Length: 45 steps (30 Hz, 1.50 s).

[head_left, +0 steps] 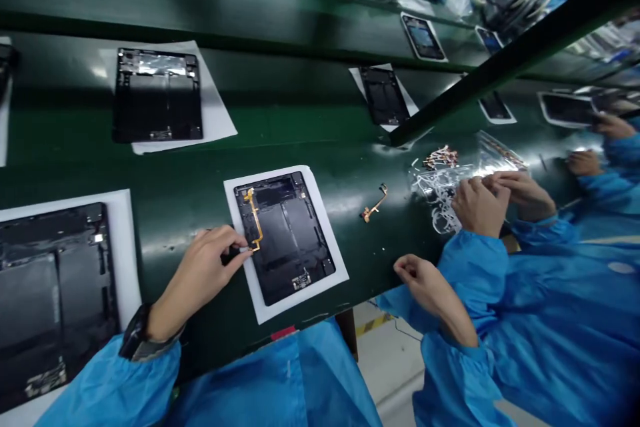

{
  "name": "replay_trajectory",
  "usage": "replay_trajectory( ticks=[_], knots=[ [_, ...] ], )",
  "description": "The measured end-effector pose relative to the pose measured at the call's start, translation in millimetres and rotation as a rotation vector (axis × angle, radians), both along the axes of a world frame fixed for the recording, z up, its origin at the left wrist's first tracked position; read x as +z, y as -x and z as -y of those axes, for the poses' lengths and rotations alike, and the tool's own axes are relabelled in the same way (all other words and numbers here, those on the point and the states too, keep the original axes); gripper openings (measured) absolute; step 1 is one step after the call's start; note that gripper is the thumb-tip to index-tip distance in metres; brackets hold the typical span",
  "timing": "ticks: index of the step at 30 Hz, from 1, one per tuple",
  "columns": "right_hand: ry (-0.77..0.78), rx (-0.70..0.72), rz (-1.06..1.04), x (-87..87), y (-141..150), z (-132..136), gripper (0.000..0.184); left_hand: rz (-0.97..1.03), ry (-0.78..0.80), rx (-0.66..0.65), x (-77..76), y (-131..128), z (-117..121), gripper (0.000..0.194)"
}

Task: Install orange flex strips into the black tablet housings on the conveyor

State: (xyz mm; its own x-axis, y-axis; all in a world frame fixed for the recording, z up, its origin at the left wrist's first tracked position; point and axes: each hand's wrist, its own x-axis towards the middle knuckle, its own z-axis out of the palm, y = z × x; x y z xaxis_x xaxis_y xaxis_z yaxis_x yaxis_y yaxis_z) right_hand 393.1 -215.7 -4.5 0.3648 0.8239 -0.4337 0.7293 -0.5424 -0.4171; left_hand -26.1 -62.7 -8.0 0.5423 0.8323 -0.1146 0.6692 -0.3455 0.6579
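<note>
So the gold flex cable [254, 219] sits along the left edge of the open tablet shell [286, 236], mid-counter [200, 180] on a white sheet [300, 297]. My left hand [200, 277] reaches in, wrist bent, fingertips pinching its lower end. My right hand [425, 283] rests loosely curled, holding nothing, at the counter edge.

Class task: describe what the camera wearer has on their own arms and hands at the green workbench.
Both hands, left hand and right hand, are bare, without gloves. Each arm wears a shiny bright-blue smock sleeve gathered at the cuff. A dark wristband shows at the left wrist.
</note>
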Motion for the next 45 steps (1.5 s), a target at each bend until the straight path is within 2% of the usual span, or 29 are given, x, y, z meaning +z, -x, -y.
replay_trajectory(
  ticks=[4, 14, 22, 27, 32, 36, 38, 41, 43, 45],
  knots=[
    [0.016, -0.012, 0.031, -2.6, -2.6, -2.8, 0.017, -0.01, 0.005, -0.015, -0.5, 1.2, -1.8, 0.024],
    [0.151, -0.086, 0.181, 3.2, -19.5, 20.4, 0.012, 0.028, 0.001, -0.022, -5.6, 4.1, -4.2, 0.024],
    [0.172, -0.128, 0.207, 5.8, -17.3, 12.9, 0.011, 0.008, -0.009, -0.037, -3.8, 4.3, -4.5, 0.033],
    [0.187, -0.15, 0.148, 6.6, -20.2, 7.0, 0.008, -0.011, -0.023, -0.044, -7.1, 4.9, -4.3, 0.032],
    [0.15, -0.173, 0.127, 2.9, -25.2, 8.5, 0.004, -0.004, -0.006, -0.032, -8.0, 4.4, -3.1, 0.031],
    [0.058, -0.213, 0.175, 12.8, -25.4, 11.8, 0.015, 0.026, 0.01, 0.015, 1.2, 11.6, -2.3, 0.031],
    [-0.052, -0.213, 0.197, 20.1, -18.6, 8.7, 0.023, 0.03, -0.037, 0.044, 11.5, 11.9, -7.2, 0.029],
    [-0.217, -0.147, 0.148, 22.9, 2.1, -6.4, 0.034, -0.026, -0.219, 0.054, 27.5, -3.9, -26.2, 0.024],
    [-0.245, -0.068, 0.056, 17.3, 17.3, -21.2, 0.038, -0.104, -0.309, 0.046, 31.6, -23.9, -47.4, 0.022],
    [-0.258, -0.016, -0.004, 8.5, 27.0, -36.1, 0.038, -0.185, -0.284, 0.034, 28.6, -43.8, -72.5, 0.024]
  ],
)
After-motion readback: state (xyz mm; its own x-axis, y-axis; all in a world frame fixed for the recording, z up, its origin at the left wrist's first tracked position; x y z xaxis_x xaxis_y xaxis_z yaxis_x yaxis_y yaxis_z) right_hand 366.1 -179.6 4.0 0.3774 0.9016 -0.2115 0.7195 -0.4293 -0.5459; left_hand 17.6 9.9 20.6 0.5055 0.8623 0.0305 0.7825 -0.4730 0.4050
